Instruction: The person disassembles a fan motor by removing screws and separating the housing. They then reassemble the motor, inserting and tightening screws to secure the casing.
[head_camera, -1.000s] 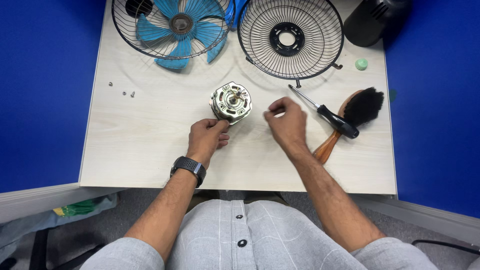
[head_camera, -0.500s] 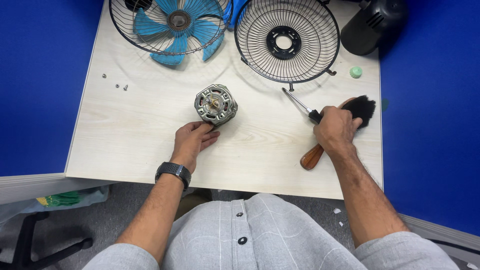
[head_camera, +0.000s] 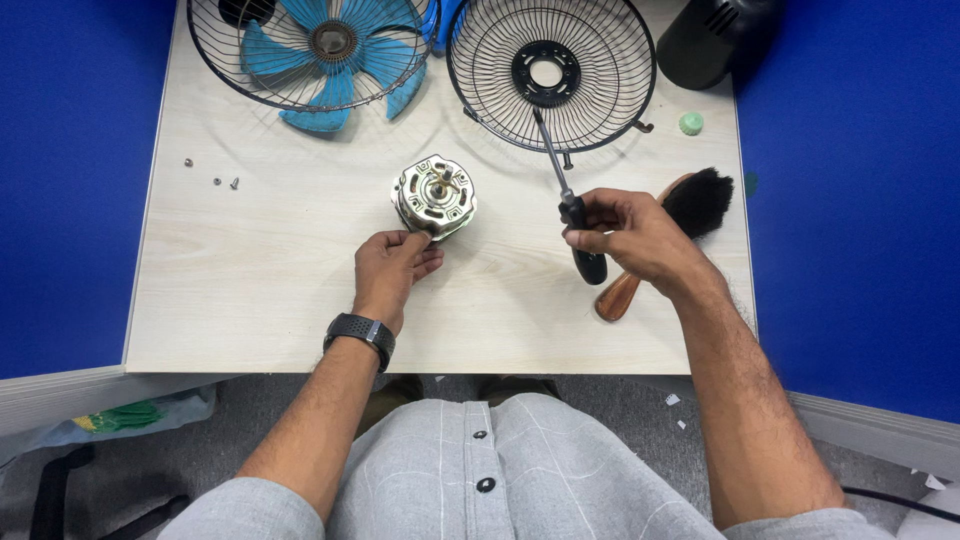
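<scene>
A round metal fan motor (head_camera: 434, 194) stands on the pale wooden table (head_camera: 250, 280), shaft up. My left hand (head_camera: 393, 270) grips its near edge with the fingertips; a black watch sits on that wrist. My right hand (head_camera: 634, 236) is closed around the black handle of a screwdriver (head_camera: 566, 195), lifted off the table, its metal shaft pointing away toward the empty fan grille. Just right of that hand lies a brush (head_camera: 672, 226) with black bristles and a brown wooden handle.
At the back left a wire grille holds blue fan blades (head_camera: 322, 56). An empty black wire grille (head_camera: 550, 72) lies at the back centre. A black fan base (head_camera: 712, 38) and small green cap (head_camera: 691, 123) are at back right. Three screws (head_camera: 212, 176) lie left.
My right hand went from the table centre to the screwdriver, closed on its handle and lifted it. My left hand stayed on the motor.
</scene>
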